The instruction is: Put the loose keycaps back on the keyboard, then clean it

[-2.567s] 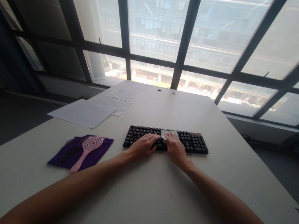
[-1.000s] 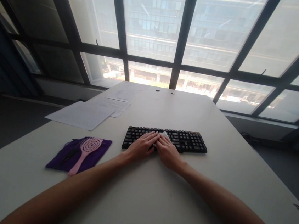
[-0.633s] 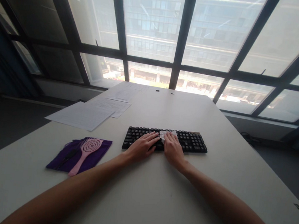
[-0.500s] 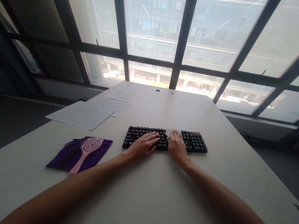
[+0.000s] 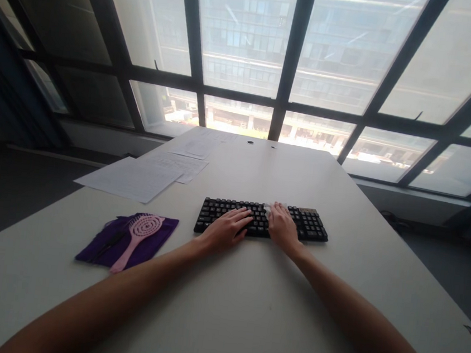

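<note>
A black keyboard [image 5: 312,226] lies across the white table in front of me. My left hand [image 5: 226,228] rests on its left half, fingers stretched out over the keys and holding nothing. On the keys right of the middle, my right hand [image 5: 283,227] presses down a crumpled white tissue [image 5: 268,208]. Only the tissue's edges show around the fingertips; the rest is hidden beneath the hand.
Left of my left forearm, a pink hairbrush [image 5: 144,229] and a dark, thin item [image 5: 109,243] lie on a purple cloth pouch [image 5: 161,239]. Several paper sheets [image 5: 130,178] are spread on the table's [image 5: 230,310] far left. Windows stand beyond the far edge.
My right hand has slid slightly right with the tissue over the keys. My left hand stays in place on the keyboard. The whole view has shifted a little.
</note>
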Demonstrator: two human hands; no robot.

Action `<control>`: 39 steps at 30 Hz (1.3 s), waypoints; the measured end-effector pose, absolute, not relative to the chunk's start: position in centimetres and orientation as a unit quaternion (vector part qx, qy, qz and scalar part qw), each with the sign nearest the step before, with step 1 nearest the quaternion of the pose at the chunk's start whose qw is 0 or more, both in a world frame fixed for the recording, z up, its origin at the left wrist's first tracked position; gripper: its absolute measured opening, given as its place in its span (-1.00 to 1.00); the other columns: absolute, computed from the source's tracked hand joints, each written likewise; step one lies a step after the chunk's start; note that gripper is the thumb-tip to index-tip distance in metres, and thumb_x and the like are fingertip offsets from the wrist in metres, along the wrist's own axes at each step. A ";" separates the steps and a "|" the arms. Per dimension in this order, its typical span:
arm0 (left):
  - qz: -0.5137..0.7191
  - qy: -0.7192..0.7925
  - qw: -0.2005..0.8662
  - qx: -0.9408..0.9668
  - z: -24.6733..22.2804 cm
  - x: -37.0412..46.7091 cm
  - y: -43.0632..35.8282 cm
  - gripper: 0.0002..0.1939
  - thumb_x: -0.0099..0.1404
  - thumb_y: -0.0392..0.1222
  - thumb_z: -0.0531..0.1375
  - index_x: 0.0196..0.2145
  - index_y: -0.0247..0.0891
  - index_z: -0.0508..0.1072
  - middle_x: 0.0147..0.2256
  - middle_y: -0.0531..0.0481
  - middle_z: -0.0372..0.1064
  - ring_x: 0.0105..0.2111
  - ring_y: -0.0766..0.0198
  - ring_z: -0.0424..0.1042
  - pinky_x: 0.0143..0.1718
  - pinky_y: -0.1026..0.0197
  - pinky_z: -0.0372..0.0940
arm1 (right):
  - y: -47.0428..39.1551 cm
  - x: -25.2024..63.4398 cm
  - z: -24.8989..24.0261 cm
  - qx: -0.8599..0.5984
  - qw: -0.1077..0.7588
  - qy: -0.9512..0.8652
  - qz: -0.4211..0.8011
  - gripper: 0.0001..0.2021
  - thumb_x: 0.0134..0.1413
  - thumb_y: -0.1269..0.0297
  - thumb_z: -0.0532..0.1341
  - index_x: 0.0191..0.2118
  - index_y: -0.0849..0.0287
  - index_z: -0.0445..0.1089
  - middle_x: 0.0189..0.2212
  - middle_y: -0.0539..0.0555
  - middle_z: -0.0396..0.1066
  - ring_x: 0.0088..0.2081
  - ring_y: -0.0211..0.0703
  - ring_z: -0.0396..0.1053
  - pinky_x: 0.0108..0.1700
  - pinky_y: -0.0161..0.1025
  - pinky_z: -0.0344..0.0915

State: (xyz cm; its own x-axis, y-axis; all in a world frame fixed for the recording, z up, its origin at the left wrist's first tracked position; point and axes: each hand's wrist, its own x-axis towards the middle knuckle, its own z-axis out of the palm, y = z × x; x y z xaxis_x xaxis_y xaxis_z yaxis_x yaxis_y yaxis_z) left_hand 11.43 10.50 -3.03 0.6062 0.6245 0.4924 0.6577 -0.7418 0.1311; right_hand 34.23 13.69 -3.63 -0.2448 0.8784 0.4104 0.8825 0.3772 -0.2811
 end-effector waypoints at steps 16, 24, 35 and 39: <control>-0.261 -0.373 0.024 -0.890 -3.0 11.5 10.4 -0.43 0.38 -0.24 0.12 0.32 -0.25 0.23 0.26 -0.20 0.28 0.29 0.02 0.25 0.31 -0.12 0.21 | 12.1 33.7 -3.8 -0.509 0.249 -0.824 -0.006 -0.53 0.40 0.32 -0.08 0.29 0.38 0.27 0.30 0.34 0.23 0.36 0.03 0.12 0.38 0.02 0.06; -0.252 -0.369 0.030 -0.894 -2.8 11.4 10.3 -0.31 0.35 -0.29 0.12 0.39 -0.27 0.07 0.33 -0.22 0.16 0.33 0.04 0.17 0.34 -0.07 0.17 | 9.6 31.7 -3.3 -0.377 0.243 -0.894 0.011 -0.48 0.36 0.41 -0.04 0.38 0.30 0.14 0.36 0.26 0.13 0.40 -0.04 0.03 0.41 -0.01 0.02; -0.244 -0.368 0.031 -0.897 -3.3 11.3 10.7 -0.39 0.38 -0.26 0.10 0.36 -0.29 0.15 0.32 -0.23 0.18 0.34 0.04 0.16 0.34 -0.12 0.14 | 9.0 31.3 -3.1 -0.394 0.228 -0.890 -0.009 -0.45 0.29 0.46 0.01 0.37 0.37 0.13 0.36 0.29 0.12 0.42 0.00 -0.03 0.43 -0.02 -0.06; -0.241 -0.375 0.028 -0.895 -3.4 11.3 10.7 -0.41 0.39 -0.24 0.11 0.34 -0.31 0.18 0.32 -0.25 0.18 0.34 0.02 0.15 0.34 -0.11 0.15 | 9.4 31.5 -3.2 -0.443 0.213 -0.871 -0.017 -0.44 0.26 0.45 0.04 0.36 0.44 0.16 0.37 0.32 0.09 0.42 0.06 -0.03 0.43 0.00 -0.08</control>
